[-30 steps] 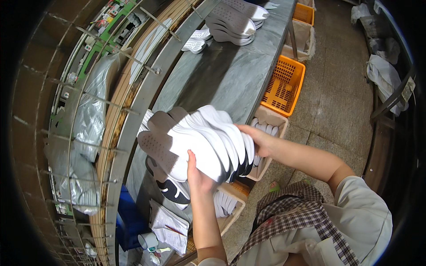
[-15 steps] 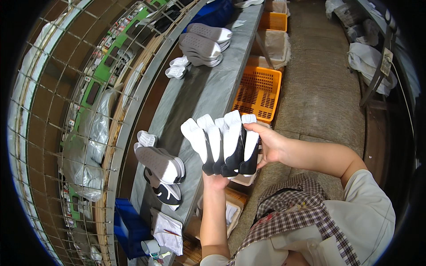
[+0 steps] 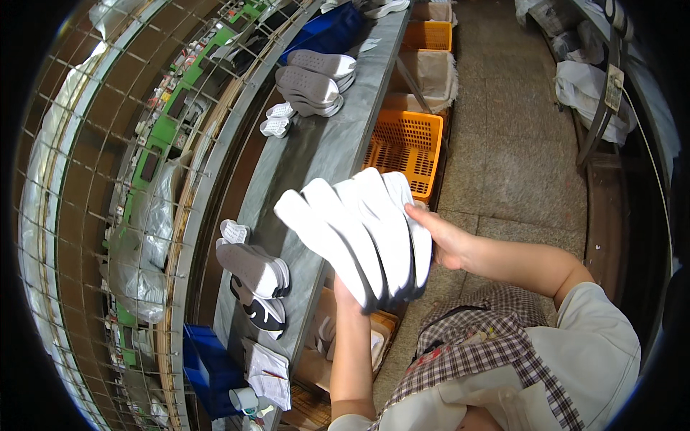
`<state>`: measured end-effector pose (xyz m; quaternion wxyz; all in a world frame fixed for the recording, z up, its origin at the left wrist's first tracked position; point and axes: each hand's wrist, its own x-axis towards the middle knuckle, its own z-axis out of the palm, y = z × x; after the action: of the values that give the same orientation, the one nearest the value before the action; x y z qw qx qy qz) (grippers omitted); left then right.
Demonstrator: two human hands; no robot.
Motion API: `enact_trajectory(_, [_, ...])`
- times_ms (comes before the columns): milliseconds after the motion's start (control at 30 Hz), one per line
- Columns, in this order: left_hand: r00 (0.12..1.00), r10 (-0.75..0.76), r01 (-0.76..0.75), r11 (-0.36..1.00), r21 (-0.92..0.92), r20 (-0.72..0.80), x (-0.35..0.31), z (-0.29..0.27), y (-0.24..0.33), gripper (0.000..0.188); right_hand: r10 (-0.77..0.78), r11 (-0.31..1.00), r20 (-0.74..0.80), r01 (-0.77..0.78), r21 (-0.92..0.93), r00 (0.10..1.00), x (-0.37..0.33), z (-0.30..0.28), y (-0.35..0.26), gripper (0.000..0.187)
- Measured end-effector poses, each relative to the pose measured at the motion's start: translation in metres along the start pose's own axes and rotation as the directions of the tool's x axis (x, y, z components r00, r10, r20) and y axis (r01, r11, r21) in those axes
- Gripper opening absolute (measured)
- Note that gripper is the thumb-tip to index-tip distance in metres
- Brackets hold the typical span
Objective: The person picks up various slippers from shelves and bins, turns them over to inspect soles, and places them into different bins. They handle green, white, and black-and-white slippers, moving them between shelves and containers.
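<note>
A fanned bunch of several white shoe soles with black edges (image 3: 370, 230) is held up in front of me, over the bench's right edge. My left hand (image 3: 348, 293) grips it from beneath, its fingers mostly hidden behind the soles. On the right side, my right hand (image 3: 444, 237) is closed round the outermost sole, thumb on top. To the left on the bench rests a stack of grey-and-white soles (image 3: 251, 267), with black-and-white soles (image 3: 264, 314) beside it.
The long grey bench (image 3: 316, 154) carries more grey soles (image 3: 310, 85), small white soles (image 3: 276, 122) and blue bins (image 3: 212, 366). Papers (image 3: 267, 377) and a cup (image 3: 243, 399) lie near. Orange baskets (image 3: 410, 144) stand beneath its right edge. Wire mesh (image 3: 86, 215) runs along the left.
The bunch of soles has tilted so that more of the white faces show and less of the black sides. Both hands keep hold of it. The view has shifted slightly.
</note>
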<state>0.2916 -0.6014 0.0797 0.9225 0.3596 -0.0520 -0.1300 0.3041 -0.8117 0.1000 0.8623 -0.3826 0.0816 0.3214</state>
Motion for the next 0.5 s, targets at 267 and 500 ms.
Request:
enact_trajectory(267, [0.985,-0.008,0.004,1.0,-0.026,-0.172,-0.022,-0.032,-0.005,0.042,-0.081,0.975,0.311,0.14,-0.172,0.947,0.006,-0.033,0.015,0.11])
enact_trajectory(500, [0.968,0.01,-0.009,1.0,0.005,-0.252,-0.038,-0.044,0.005,0.042,-0.021,0.959,0.375,0.125,-0.255,0.927,0.007,-0.032,0.04,0.118])
